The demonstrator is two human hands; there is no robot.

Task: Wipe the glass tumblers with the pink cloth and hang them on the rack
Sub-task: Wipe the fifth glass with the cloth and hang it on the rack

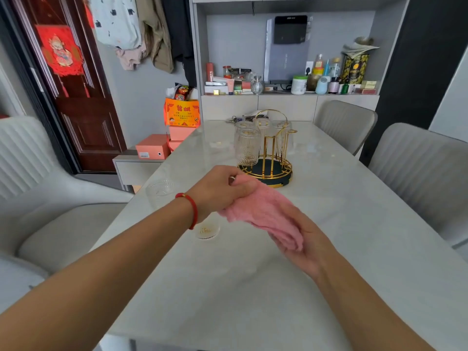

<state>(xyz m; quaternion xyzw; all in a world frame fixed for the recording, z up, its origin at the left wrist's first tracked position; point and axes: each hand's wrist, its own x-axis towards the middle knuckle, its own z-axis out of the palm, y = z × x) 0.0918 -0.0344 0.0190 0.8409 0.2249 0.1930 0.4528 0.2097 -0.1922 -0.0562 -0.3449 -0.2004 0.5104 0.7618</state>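
The pink cloth (263,214) stretches between both hands above the table. My left hand (222,188) grips its upper end with curled fingers. My right hand (304,241) lies palm-up under its lower end, fingers fairly straight. Beyond them stands the gold rack (272,148) on a dark round base, with several glass tumblers hanging upside down on it, the nearest tumbler (247,148) at its front left. One loose glass tumbler (162,192) stands near the table's left edge. Another tumbler (208,228) sits below my left wrist, partly hidden.
The pale table (253,287) has grey chairs on both sides, one (425,168) on the right and one (50,224) on the left. Keys and small items (238,119) lie behind the rack. A cluttered shelf unit (291,82) fills the back wall.
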